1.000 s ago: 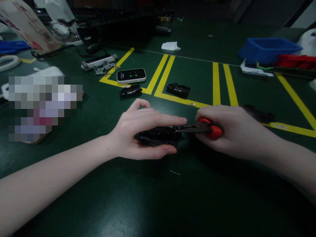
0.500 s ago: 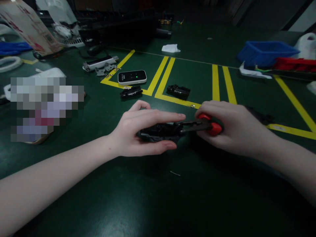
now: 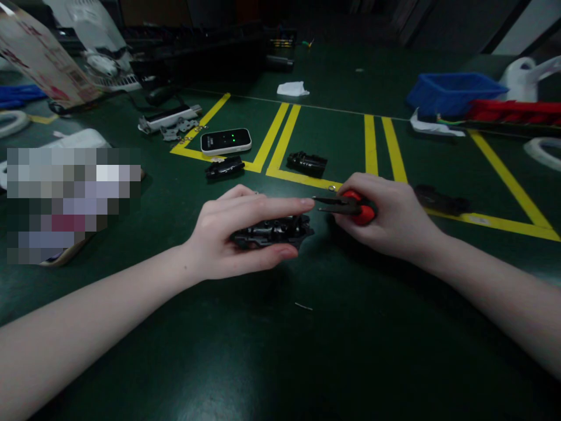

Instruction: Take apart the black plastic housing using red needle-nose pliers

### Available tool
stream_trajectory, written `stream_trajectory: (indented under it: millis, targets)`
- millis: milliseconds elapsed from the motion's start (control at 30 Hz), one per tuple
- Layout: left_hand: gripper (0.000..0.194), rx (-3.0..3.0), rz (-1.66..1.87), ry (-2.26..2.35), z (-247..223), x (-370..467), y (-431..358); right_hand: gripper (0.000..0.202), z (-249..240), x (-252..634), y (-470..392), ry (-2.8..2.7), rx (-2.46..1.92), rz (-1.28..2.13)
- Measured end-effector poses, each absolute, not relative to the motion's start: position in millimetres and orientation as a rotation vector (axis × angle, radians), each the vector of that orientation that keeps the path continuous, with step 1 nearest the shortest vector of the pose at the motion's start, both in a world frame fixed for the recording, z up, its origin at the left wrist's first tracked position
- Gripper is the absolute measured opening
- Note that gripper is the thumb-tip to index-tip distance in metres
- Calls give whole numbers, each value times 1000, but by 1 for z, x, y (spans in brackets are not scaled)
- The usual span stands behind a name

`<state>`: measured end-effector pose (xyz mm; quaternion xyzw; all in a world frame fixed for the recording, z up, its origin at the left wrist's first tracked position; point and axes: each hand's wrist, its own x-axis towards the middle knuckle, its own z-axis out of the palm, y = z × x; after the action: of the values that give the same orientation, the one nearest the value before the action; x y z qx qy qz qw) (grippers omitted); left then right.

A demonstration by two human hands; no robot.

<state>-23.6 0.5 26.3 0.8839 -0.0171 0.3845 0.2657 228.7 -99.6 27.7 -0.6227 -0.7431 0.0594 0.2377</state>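
Observation:
My left hand (image 3: 232, 234) grips a black plastic housing (image 3: 274, 231) between the thumb below and the fingers above. Small round features show along its open upper side; its left end is hidden in my palm. In my right hand (image 3: 381, 219) is a pair of needle-nose pliers (image 3: 339, 204) with red handles. Their dark jaws are parted and point left, just above and right of the housing's end, near my left fingertip. Nothing can be made out between the jaws.
Two black plastic parts (image 3: 307, 164) (image 3: 225, 168) lie beyond my hands, by a white-rimmed device (image 3: 225, 141) with green lights. A small ring (image 3: 332, 187) and a thin wire piece (image 3: 303, 306) rest on the green table. A blue bin (image 3: 456, 93) stands back right.
The pliers have drawn back from the housing's right end and lifted slightly, their jaws now wider apart. The whole scene has shifted a little left as the camera turned.

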Motion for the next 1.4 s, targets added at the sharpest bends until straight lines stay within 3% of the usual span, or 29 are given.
stream_trajectory:
  millis: [633,833,1400]
  targets:
    - [26,2482,823,19,27,-22,-6,12,22,223,-99,-2102,-1730,-6]
    - [27,2532,750,1,24,-19,-8,30,19,225,-100,-2131,-1774,-81]
    - [36,2363,870,46,18,-18,-5,28,16,226,-102,-2090,-1761,-114]
